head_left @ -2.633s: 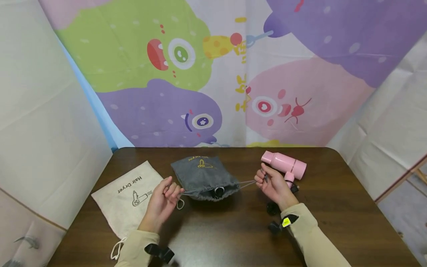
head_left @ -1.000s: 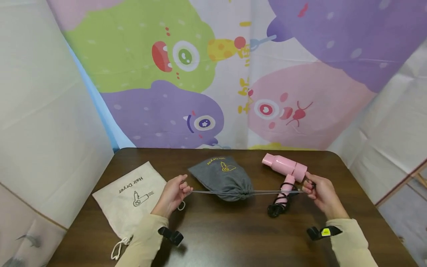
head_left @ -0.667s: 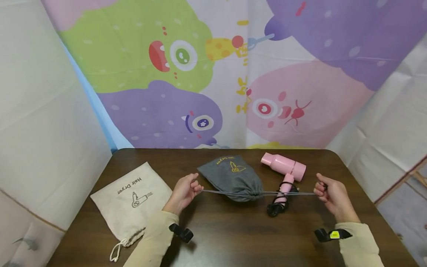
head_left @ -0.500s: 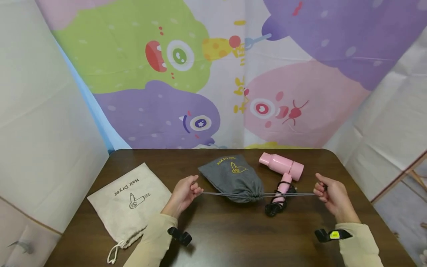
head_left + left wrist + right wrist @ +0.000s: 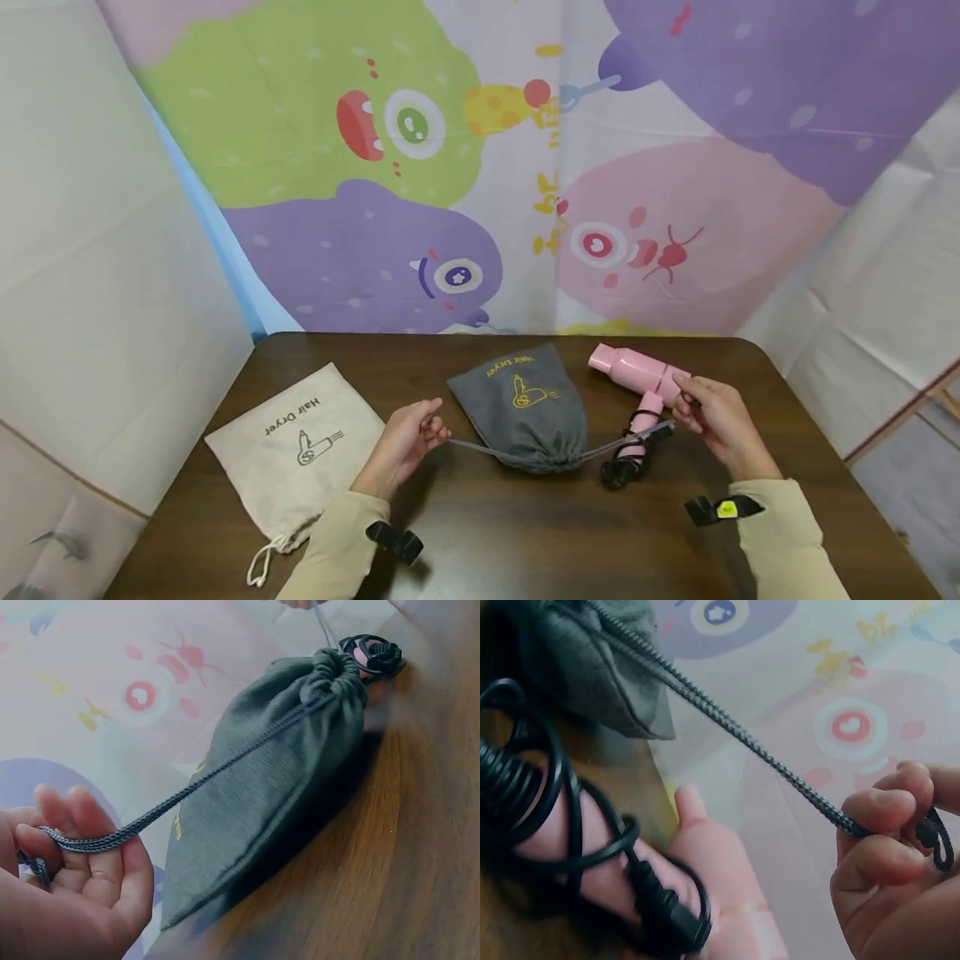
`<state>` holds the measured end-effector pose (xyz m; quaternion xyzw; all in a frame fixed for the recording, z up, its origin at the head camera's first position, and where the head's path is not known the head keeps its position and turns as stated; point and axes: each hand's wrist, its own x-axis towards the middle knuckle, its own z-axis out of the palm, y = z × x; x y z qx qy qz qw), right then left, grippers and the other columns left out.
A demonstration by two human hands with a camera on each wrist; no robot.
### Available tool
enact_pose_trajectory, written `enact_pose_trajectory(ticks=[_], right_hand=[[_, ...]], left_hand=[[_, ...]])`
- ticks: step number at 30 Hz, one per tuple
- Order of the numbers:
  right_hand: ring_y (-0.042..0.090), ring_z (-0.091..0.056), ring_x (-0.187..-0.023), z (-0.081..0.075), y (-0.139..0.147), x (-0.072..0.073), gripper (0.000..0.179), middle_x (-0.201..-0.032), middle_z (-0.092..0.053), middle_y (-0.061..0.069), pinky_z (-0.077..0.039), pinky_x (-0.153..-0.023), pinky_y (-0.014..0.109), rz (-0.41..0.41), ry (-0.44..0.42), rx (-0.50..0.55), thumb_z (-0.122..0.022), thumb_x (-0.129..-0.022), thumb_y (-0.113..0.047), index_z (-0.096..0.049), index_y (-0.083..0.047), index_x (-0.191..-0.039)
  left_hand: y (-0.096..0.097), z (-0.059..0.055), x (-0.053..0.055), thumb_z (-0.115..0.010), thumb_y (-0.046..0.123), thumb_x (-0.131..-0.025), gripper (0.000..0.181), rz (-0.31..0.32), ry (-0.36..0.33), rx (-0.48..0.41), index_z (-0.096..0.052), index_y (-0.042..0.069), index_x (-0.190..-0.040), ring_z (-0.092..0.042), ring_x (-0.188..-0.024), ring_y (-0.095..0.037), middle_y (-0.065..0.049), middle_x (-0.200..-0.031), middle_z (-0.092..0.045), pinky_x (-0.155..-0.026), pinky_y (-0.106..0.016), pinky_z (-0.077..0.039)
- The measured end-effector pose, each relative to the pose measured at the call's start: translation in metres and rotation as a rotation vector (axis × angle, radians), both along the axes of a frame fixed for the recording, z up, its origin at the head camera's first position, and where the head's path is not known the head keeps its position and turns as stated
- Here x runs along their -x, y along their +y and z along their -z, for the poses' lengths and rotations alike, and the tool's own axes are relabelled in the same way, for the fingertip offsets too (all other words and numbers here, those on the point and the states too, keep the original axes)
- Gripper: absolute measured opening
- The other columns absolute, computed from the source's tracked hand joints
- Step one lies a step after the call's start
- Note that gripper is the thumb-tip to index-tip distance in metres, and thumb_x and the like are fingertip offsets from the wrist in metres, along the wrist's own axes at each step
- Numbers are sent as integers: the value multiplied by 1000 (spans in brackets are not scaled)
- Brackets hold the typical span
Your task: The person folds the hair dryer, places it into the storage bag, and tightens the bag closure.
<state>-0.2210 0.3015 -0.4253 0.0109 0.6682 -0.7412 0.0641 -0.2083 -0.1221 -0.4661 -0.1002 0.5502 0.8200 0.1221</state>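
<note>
A grey drawstring bag (image 5: 517, 425) with yellow "Hair Dryer" lettering lies on the table, its mouth gathered nearly closed. To its left my left hand (image 5: 405, 446) holds one end of the grey drawstring (image 5: 217, 769); the cord crosses the curled fingers in the left wrist view. My right hand (image 5: 723, 421) pinches the opposite drawstring end (image 5: 757, 746), with the knotted tip poking out behind the fingers. Both cords sag slightly in the head view. The bag bulges, but its contents are hidden.
Behind the right-hand cord lies a pink hair dryer (image 5: 633, 369), its black power cord (image 5: 618, 472) wound around the handle. A cream drawstring bag (image 5: 296, 446) lies flat at the left of the brown table (image 5: 510, 542). A cartoon-print sheet (image 5: 517, 275) hangs behind the table.
Both hands pulled the drawstring outward, and the grey bag's open mouth cinched, hiding the black item inside. Since then the right hand has come back leftward and the taut cords have slackened.
</note>
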Motion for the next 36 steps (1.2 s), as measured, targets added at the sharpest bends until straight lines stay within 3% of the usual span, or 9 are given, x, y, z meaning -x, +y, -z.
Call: enact_pose_trajectory(ticks=[3, 7, 13, 18, 22, 25, 29, 32, 36], right_hand=[[5, -47, -47, -5, -11, 9, 37, -56, -55, -6, -36, -43, 17, 17, -2, -39, -54, -100, -23, -53, -14, -64], [4, -48, -46, -11, -27, 21, 35, -57, -58, -6, -40, -42, 17, 35, -16, -105, -57, -99, -23, -57, -13, -65], [6, -58, -57, -13, -51, 38, 27, -65, -62, -6, -47, -49, 20, -27, -5, -297, -55, -99, -21, -62, -4, -80], [9, -62, -71, -9, -70, 53, 33, -79, -68, 3, -54, -61, 26, -145, -3, -508, -51, -101, -22, -63, 9, -105], [20, -64, -82, -1, -85, 68, 32, -87, -68, 13, -56, -68, 33, -204, 24, -683, -54, -99, -24, -66, 6, -98], [22, -61, -81, 7, -95, 78, 28, -80, -63, 9, -55, -66, 34, -244, 35, -783, -57, -97, -22, -66, 4, -90], [11, -49, -61, 13, -107, 86, 26, -69, -52, 0, -49, -59, 28, -321, 26, -862, -58, -96, -19, -67, 6, -96], [8, -40, -49, 16, -112, 88, 30, -69, -56, 5, -44, -57, 26, -365, 18, -891, -57, -97, -19, -65, 7, -109], [13, -52, -61, 15, -111, 88, 35, -97, -66, 18, -48, -65, 30, -353, 49, -923, -57, -97, -18, -61, 7, -120]], left_hand=[[2, -1, 2, -48, 14, -98, 42, 6, 10, 67, -38, 14, -57, -61, -62, -11, 4, -58, -55, -74, -27, -54], [6, -3, 8, -51, 19, -98, 40, 16, 7, 152, -39, 14, -60, -64, -67, -9, 5, -65, -62, -74, -27, -53], [10, -2, 21, -54, 23, -98, 31, 56, -14, 267, -49, 13, -69, -62, -68, -8, 3, -74, -65, -67, -23, -52], [15, -2, 33, -56, 26, -96, 31, 142, 30, 408, -51, 9, -71, -53, -61, -8, 1, -71, -57, -59, -21, -45], [19, 1, 43, -60, 29, -94, 35, 216, 74, 550, -48, 11, -67, -37, -50, -8, 4, -59, -44, -51, -22, -33], [23, 8, 53, -64, 31, -92, 39, 218, 111, 672, -43, 14, -63, -32, -48, -9, 6, -55, -36, -50, -24, -28], [28, 12, 56, -68, 32, -89, 32, 156, 154, 862, -49, 13, -71, -46, -62, -13, 2, -68, -48, -58, -26, -37], [30, 12, 54, -69, 31, -88, 24, 147, 209, 960, -62, 7, -90, -59, -85, -21, -7, -92, -63, -73, -33, -47], [30, 9, 53, -67, 27, -89, 30, 112, 299, 1020, -67, 4, -108, -62, -105, -33, -16, -111, -67, -91, -46, -49]])
